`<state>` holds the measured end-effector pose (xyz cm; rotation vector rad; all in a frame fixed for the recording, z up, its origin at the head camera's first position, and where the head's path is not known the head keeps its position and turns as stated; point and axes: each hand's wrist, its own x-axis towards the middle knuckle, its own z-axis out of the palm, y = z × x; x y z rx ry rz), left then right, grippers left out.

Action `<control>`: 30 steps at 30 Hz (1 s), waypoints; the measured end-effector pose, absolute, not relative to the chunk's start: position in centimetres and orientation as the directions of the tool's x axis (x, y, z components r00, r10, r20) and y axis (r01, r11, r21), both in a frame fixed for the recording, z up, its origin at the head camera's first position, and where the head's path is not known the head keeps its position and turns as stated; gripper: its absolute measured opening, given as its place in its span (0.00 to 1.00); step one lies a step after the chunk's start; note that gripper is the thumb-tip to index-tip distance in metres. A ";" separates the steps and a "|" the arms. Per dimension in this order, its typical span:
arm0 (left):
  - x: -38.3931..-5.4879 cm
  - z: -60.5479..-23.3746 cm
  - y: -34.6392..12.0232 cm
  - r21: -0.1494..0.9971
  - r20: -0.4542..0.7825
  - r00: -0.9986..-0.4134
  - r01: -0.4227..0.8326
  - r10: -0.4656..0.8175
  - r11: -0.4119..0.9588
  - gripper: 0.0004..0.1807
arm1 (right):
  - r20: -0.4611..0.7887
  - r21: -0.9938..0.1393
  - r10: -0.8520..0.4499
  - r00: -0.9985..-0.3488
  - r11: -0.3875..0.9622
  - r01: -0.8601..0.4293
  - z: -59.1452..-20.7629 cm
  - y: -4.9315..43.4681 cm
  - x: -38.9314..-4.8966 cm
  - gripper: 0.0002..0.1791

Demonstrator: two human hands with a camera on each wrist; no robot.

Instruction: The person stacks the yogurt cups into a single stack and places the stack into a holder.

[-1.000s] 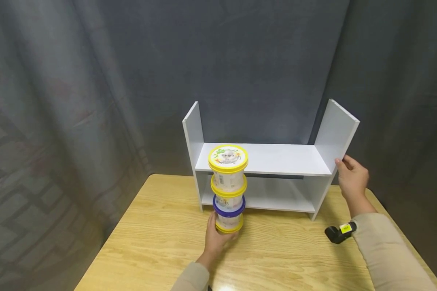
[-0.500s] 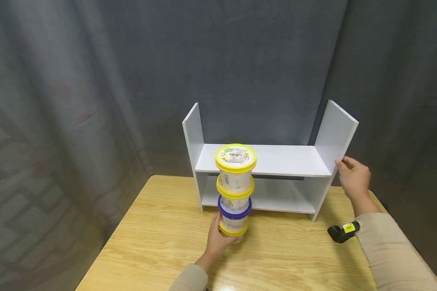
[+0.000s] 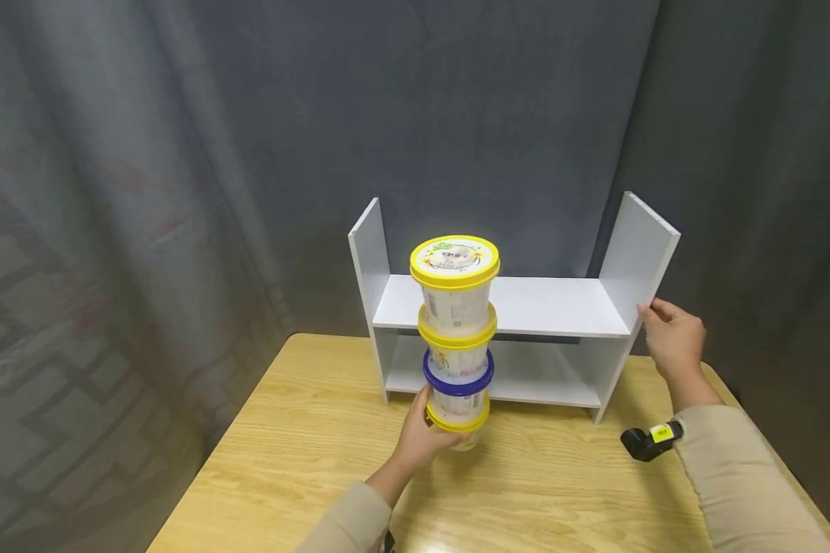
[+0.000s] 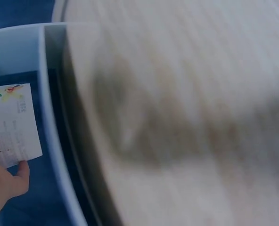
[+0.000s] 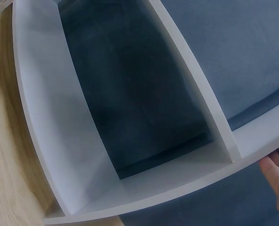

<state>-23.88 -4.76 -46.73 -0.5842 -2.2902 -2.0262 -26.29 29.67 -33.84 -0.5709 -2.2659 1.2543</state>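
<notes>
A stack of several white plastic tubs [image 3: 459,307] stands in front of the shelf in the head view, leaning a little. Their lids are yellow except for one purple-blue lid [image 3: 459,375] lower down. My left hand [image 3: 422,438] grips the lowest tub, thumb on its left side and fingers under or behind it, partly hidden. In the left wrist view a printed tub [image 4: 12,127] shows above the fingers. My right hand [image 3: 674,342] pinches the front edge of the white shelf's right side panel [image 3: 639,246], between thumb and fingers.
The two-tier white shelf [image 3: 560,303] stands on a wooden table [image 3: 304,430], its upper board behind the stack's upper tubs. Grey curtains [image 3: 491,115] hang behind and on both sides. A black wrist camera [image 3: 646,444] sits on the right sleeve.
My left hand has moved the tub stack to the right and upward, so its top lid now stands higher before the shelf. The right hand stays on the side panel.
</notes>
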 end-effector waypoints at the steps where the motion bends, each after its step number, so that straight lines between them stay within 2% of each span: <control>1: -23.7 -46.0 -4.8 0.951 0.271 -0.924 0.300 0.269 0.073 0.49 | 0.207 -0.865 0.566 -0.798 0.487 0.121 -33.9 29.6 -26.3 0.25; 9: -23.6 -41.7 -4.6 0.950 0.282 -0.886 0.310 0.368 0.018 0.45 | 0.187 -0.885 0.558 -0.808 0.453 0.108 -34.1 29.5 -26.4 0.25; 20: -23.8 -37.1 -3.6 0.936 0.276 -0.874 0.339 0.400 0.097 0.44 | 0.208 -0.873 0.569 -0.796 0.474 0.111 -34.3 29.5 -26.7 0.24; 30: -24.9 -33.9 -2.7 0.930 0.313 -0.829 0.366 0.464 0.025 0.41 | 0.216 -0.869 0.587 -0.780 0.480 0.120 -34.2 29.7 -26.9 0.24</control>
